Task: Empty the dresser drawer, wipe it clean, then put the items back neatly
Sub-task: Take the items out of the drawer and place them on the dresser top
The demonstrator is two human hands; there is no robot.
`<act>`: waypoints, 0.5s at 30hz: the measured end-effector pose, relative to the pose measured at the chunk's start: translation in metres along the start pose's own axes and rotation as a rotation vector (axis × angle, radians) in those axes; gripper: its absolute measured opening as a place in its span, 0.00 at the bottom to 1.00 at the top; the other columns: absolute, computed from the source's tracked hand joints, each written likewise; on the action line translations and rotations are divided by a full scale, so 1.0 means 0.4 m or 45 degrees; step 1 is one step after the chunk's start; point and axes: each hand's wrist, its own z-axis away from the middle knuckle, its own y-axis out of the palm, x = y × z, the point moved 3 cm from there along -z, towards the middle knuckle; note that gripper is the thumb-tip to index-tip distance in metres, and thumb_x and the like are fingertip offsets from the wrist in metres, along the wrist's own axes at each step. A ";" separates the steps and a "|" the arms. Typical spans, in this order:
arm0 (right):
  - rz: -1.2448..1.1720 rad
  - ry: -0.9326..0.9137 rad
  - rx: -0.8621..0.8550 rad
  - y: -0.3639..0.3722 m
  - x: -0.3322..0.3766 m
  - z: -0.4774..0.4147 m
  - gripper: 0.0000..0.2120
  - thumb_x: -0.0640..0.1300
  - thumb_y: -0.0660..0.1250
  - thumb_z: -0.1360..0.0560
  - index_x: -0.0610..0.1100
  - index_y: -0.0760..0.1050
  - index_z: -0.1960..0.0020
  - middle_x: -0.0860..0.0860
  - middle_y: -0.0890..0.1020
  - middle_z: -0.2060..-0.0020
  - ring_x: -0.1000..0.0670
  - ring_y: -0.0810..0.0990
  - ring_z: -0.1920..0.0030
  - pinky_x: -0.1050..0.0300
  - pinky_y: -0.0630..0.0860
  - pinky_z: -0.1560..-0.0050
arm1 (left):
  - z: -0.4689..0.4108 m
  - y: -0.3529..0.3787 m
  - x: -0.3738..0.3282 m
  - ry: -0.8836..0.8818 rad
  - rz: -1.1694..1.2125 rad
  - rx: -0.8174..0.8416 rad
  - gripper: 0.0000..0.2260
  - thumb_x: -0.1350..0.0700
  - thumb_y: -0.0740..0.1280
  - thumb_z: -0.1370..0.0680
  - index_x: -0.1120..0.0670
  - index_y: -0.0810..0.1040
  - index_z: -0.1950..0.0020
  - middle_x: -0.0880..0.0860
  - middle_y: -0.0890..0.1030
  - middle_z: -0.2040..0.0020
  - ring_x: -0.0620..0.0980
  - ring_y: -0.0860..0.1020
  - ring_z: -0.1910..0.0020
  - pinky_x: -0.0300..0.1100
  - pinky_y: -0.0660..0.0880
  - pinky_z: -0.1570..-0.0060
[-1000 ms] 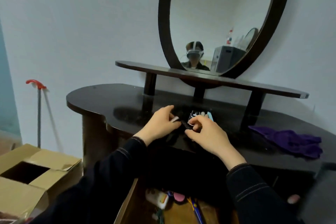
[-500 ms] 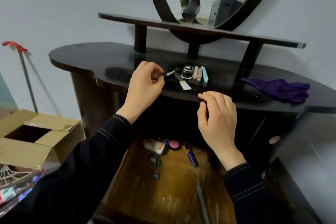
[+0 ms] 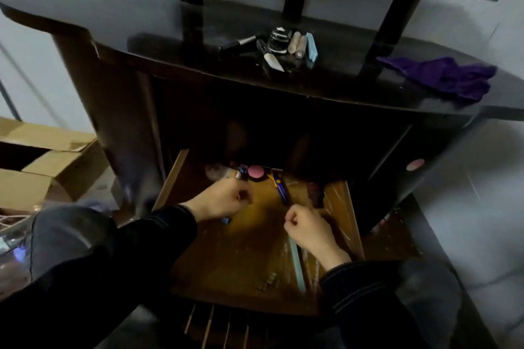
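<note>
Found, beneath the dresser top [image 3: 113, 17], the drawer [image 3: 249, 258] pulled out and only partly emptied, with a pale strip [image 3: 298, 269], a blue-and-yellow tool [image 3: 280, 188] and a pink compact [image 3: 256, 171] lying in it. Saw the left hand [image 3: 224, 201] curled just beside the compact and the right hand [image 3: 309, 228] in a loose fist over the strip; could not tell whether either pinched anything. Judged small pieces likely to get knocked into the dark back by blind reaching; read no brand or label anywhere.

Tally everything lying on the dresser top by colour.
Beige sticks: 2
Light blue block: 1
Black or black-and-white pieces: 3
Purple cloth: 1
Total: 7
</note>
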 end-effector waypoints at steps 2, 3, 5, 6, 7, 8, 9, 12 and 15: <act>0.134 0.081 0.086 0.019 -0.016 -0.004 0.08 0.51 0.64 0.20 0.49 0.73 0.56 0.55 0.77 0.65 0.52 0.76 0.64 0.57 0.69 0.67 | -0.018 0.065 0.033 -0.085 -0.011 0.083 0.07 0.59 0.66 0.23 0.53 0.82 0.50 0.49 0.83 0.53 0.49 0.81 0.54 0.46 0.78 0.53; 0.173 0.122 0.135 0.027 -0.022 -0.004 0.10 0.51 0.64 0.20 0.48 0.71 0.58 0.54 0.75 0.67 0.50 0.77 0.64 0.56 0.69 0.66 | -0.021 0.092 0.041 -0.098 -0.039 0.129 0.07 0.59 0.65 0.23 0.53 0.83 0.50 0.49 0.84 0.53 0.49 0.81 0.54 0.44 0.78 0.54; 0.243 0.207 0.241 0.039 -0.030 -0.004 0.12 0.53 0.65 0.21 0.47 0.68 0.58 0.52 0.75 0.65 0.46 0.78 0.61 0.55 0.72 0.61 | -0.022 0.123 0.046 -0.080 -0.065 0.203 0.08 0.58 0.65 0.24 0.52 0.83 0.51 0.47 0.84 0.53 0.46 0.81 0.53 0.40 0.77 0.54; 0.277 0.247 0.285 0.040 -0.032 -0.004 0.11 0.53 0.66 0.21 0.48 0.68 0.55 0.51 0.76 0.62 0.46 0.78 0.59 0.54 0.73 0.60 | -0.020 0.130 0.049 -0.077 -0.053 0.219 0.08 0.58 0.65 0.24 0.51 0.83 0.51 0.46 0.84 0.53 0.45 0.81 0.54 0.39 0.77 0.54; 0.301 0.279 0.324 0.040 -0.031 -0.005 0.11 0.53 0.67 0.22 0.48 0.69 0.53 0.51 0.77 0.59 0.46 0.79 0.57 0.54 0.75 0.58 | -0.017 0.132 0.051 -0.081 -0.048 0.221 0.08 0.58 0.65 0.24 0.51 0.83 0.51 0.46 0.84 0.54 0.45 0.81 0.54 0.39 0.77 0.54; 0.312 0.302 0.361 0.040 -0.030 -0.007 0.11 0.53 0.68 0.22 0.48 0.69 0.51 0.51 0.78 0.57 0.46 0.80 0.56 0.53 0.76 0.57 | -0.014 0.132 0.054 -0.088 -0.056 0.217 0.08 0.58 0.65 0.24 0.51 0.83 0.51 0.46 0.84 0.53 0.44 0.81 0.53 0.39 0.77 0.53; 0.311 0.316 0.393 0.042 -0.030 -0.008 0.11 0.52 0.68 0.22 0.48 0.69 0.50 0.51 0.78 0.56 0.46 0.81 0.54 0.52 0.78 0.54 | -0.012 0.130 0.059 -0.095 -0.070 0.211 0.08 0.58 0.65 0.23 0.50 0.83 0.51 0.46 0.84 0.53 0.44 0.80 0.53 0.38 0.76 0.53; 0.293 0.298 0.440 0.051 -0.031 -0.017 0.08 0.49 0.68 0.23 0.47 0.72 0.49 0.51 0.78 0.59 0.47 0.82 0.54 0.52 0.79 0.51 | -0.011 0.123 0.073 -0.120 -0.076 0.181 0.08 0.59 0.64 0.22 0.52 0.83 0.49 0.47 0.84 0.52 0.45 0.80 0.52 0.36 0.74 0.54; 0.123 0.248 0.313 0.049 -0.029 -0.032 0.10 0.53 0.68 0.24 0.48 0.73 0.59 0.53 0.77 0.67 0.50 0.79 0.65 0.55 0.75 0.60 | -0.012 0.118 0.074 -0.143 -0.099 0.133 0.08 0.58 0.64 0.22 0.52 0.83 0.48 0.48 0.84 0.53 0.47 0.81 0.53 0.35 0.72 0.57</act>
